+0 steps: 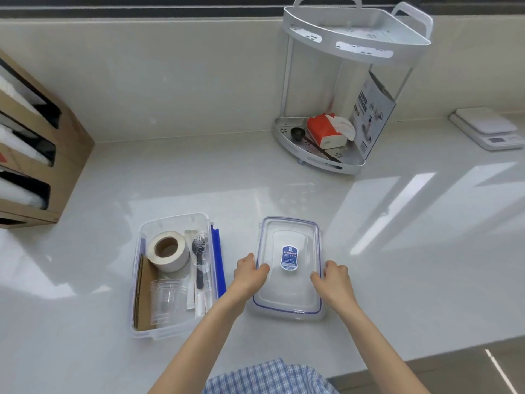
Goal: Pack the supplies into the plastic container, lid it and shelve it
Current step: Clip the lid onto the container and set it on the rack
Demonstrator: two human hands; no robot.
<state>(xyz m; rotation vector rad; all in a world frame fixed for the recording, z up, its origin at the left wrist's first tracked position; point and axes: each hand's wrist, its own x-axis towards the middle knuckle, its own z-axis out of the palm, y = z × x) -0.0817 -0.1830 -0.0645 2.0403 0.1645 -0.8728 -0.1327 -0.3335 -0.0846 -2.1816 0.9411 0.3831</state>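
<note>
A clear plastic container (136, 280) stands open on the white counter at lower left. Inside it lie a roll of tape (169, 251), stacked clear cups (166, 298), a cardboard piece (145, 291), wrapped black cutlery (199, 263) and a blue strip (217, 260) along its right wall. To its right the clear lid (288, 294) with a blue seal and blue label lies flat on the counter. My left hand (250, 273) grips the lid's left edge, and my right hand (333, 278) grips its right edge.
A white two-tier corner shelf (355, 32) stands at the back; its lower tier holds a red tissue pack (324, 129), a black scoop and a printed card. A white scale (488, 126) sits far right. Cardboard dispenser boxes (68, 155) stand at left.
</note>
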